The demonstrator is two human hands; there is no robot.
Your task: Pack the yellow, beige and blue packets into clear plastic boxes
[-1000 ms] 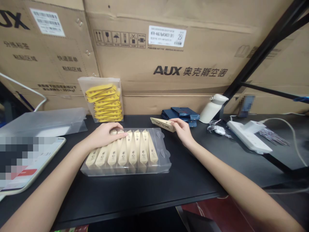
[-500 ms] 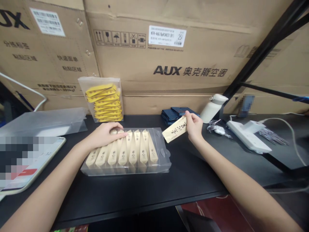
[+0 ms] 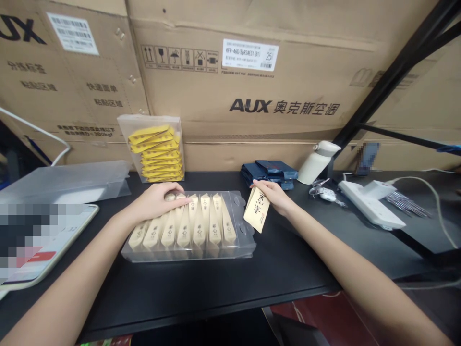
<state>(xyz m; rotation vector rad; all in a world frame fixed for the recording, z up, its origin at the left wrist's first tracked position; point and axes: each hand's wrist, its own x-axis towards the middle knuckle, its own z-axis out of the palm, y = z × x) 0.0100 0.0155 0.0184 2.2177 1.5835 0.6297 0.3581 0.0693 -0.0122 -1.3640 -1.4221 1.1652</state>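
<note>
A clear plastic box (image 3: 245,245) lies on the black table, filled with a row of cream packets (image 3: 183,230) standing side by side. My left hand (image 3: 160,202) rests over the box's far left part, its fingers bent on the tops of the packets. Just beyond the box's right end, my right hand (image 3: 272,194) pinches a loose cream packet (image 3: 256,210) with dark writing by its upper end. This packet hangs tilted beside the box's right flaps.
Behind stand a clear box of yellow packets (image 3: 160,156), dark blue packets (image 3: 270,172) and a white bottle (image 3: 317,163). A power strip (image 3: 374,204) and earphones case (image 3: 327,194) lie right. A tablet (image 3: 68,240) and plastic sheet (image 3: 72,178) lie left.
My right hand has moved left and slightly down with the loose packet, which has turned to hang more steeply near the box. My left hand has stayed in place.
</note>
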